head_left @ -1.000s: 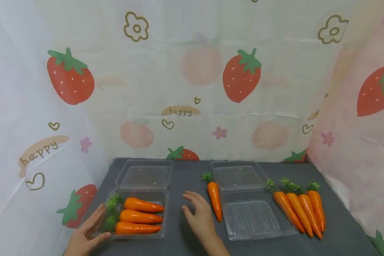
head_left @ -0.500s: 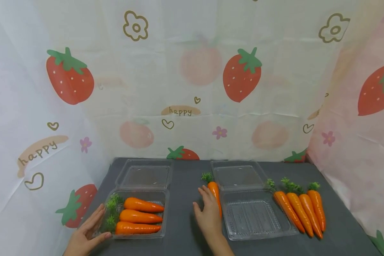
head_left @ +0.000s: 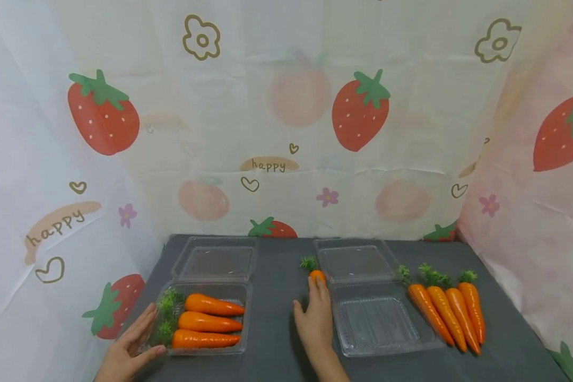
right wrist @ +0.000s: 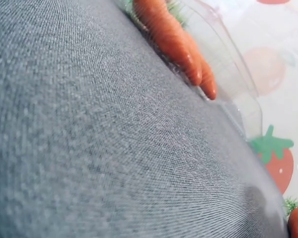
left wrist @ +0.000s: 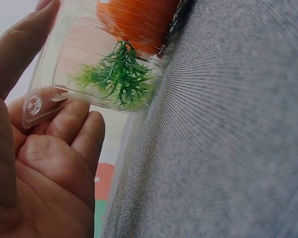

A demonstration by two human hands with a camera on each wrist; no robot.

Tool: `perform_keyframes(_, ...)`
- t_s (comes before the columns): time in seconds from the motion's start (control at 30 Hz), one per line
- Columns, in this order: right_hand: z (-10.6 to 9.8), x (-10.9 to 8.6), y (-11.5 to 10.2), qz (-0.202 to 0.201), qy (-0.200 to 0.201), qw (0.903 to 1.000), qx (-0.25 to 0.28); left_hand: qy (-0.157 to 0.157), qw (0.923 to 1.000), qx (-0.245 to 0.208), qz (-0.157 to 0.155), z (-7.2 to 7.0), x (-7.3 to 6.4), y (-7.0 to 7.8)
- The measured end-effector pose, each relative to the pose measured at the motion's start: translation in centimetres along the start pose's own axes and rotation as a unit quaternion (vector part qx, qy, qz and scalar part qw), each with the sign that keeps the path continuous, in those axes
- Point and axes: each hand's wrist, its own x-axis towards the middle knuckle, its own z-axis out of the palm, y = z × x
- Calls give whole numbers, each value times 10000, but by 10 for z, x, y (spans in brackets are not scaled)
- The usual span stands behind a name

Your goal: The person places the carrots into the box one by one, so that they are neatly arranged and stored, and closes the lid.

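My left hand (head_left: pixel 130 347) rests at the near-left corner of the left clear plastic container (head_left: pixel 246 329), its fingers along the left side and its thumb at the front rim. Three orange carrots (head_left: pixel 210 321) with green tops (head_left: pixel 166 318) lie in that container. One leafy top (left wrist: pixel 121 77) shows through the plastic in the left wrist view. My right hand (head_left: pixel 316 321) reaches over a single carrot (head_left: pixel 317 275) on the table, fingers fairly straight over its body and thumb held apart to the left. The lower part of this carrot is hidden under the hand.
A second clear container (head_left: pixel 379 323) stands right of my right hand, its lid (head_left: pixel 358 262) folded back. Several carrots (head_left: pixel 449 318) lie side by side right of it. The left container's lid (head_left: pixel 219 262) also lies back on the dark grey table (head_left: pixel 277 254).
My right hand has moved right from beside the single carrot until its fingers lie over it. The left hand and both containers stay where they were.
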Motion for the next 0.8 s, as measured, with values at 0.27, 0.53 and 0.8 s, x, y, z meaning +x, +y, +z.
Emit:
perform_keyframes(0.27, 0, 3, 0, 213, -40, 9998, -35, 36, 9998, 20, -171, -1, 1, -2)
perform_keyframes(0.53, 8, 10, 4, 336, 87, 9993, -168, 92, 9997, 164, -134, -1, 1, -2)
perform_keyframes(0.8, 18, 17, 5, 616, -90, 9981, 25, 44, 9994, 149, -315, -2, 2, 0)
